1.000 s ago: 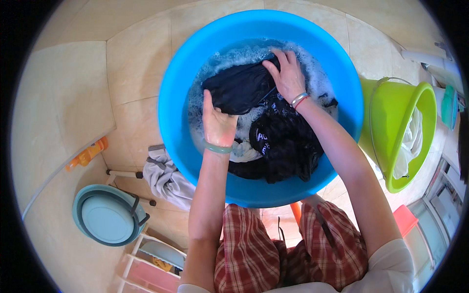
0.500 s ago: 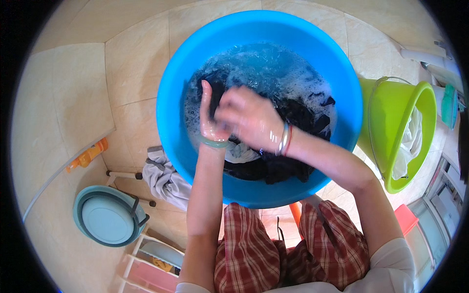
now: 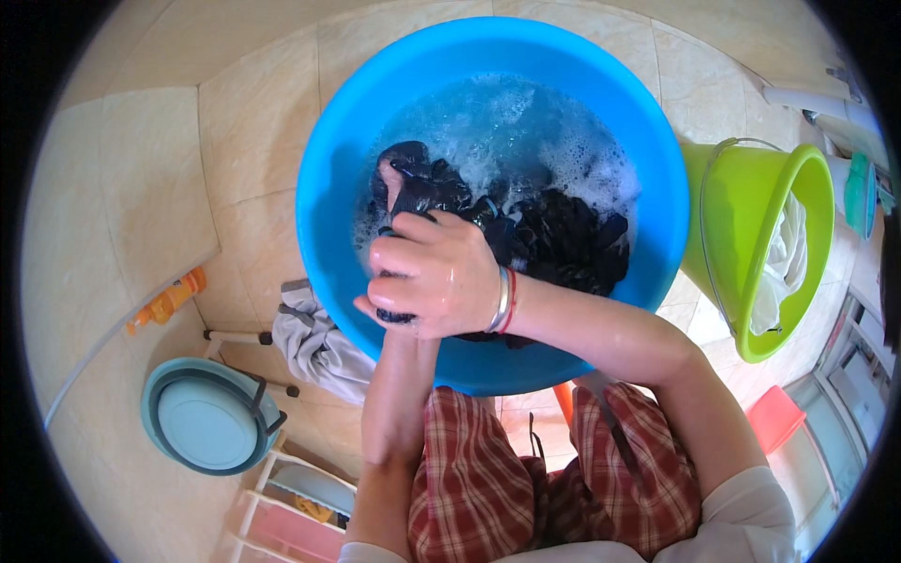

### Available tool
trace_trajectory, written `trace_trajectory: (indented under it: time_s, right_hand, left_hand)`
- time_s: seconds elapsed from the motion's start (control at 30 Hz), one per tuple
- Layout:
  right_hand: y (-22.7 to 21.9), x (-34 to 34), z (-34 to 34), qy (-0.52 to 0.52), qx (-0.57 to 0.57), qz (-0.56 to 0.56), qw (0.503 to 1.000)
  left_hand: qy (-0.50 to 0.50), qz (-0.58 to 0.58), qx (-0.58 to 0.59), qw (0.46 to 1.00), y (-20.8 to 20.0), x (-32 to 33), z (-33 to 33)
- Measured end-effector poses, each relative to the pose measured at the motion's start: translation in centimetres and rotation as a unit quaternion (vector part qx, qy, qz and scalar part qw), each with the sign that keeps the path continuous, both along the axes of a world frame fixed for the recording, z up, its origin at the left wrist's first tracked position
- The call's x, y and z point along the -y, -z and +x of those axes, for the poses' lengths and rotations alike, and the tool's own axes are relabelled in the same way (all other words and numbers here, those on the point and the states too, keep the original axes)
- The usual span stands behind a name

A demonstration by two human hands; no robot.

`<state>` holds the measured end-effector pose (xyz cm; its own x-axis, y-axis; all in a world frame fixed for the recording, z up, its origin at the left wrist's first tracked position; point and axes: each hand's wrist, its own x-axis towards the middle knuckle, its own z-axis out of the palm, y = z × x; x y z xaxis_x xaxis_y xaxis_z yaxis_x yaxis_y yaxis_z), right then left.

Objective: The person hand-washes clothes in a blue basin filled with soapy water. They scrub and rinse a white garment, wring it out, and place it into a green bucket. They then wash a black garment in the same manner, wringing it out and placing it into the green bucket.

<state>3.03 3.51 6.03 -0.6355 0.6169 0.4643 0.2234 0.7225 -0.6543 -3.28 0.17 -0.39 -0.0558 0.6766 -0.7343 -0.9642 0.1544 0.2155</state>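
Note:
A large blue tub in front of me holds sudsy water with dark wet clothes bunched in it. My right hand is closed on wet black cloth at my left wrist, with bits of it showing between the fingers. The same cloth lies over my left hand, of which only the outstretched thumb can be made out. Its other fingers are hidden by the cloth and my right hand.
A green bucket with white cloth inside stands against the tub's right side. Grey cloth hangs at its left. A teal basin and a rack are at lower left, an orange bottle by the wall.
My right hand has come down and left onto my left wrist, now with black cloth in its fingers. More cloth is gathered over my left hand, and the green bangle is covered.

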Motion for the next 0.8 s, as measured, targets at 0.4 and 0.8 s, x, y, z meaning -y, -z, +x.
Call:
trace_trajectory:
  time_s: [0.4, 0.8]
  right_hand:
    - [9.3, -6.6, 7.1, 0.228, 0.144, -0.116, 0.956]
    - [6.9, -8.0, 13.5, 0.237, 0.231, -0.043, 0.943]
  left_hand:
    - [0.037, -0.06, -0.153, 0.986, -1.9, -1.5, 0.6]
    - [0.108, 0.013, -0.404, 0.908, 1.7, 1.4, -4.9]
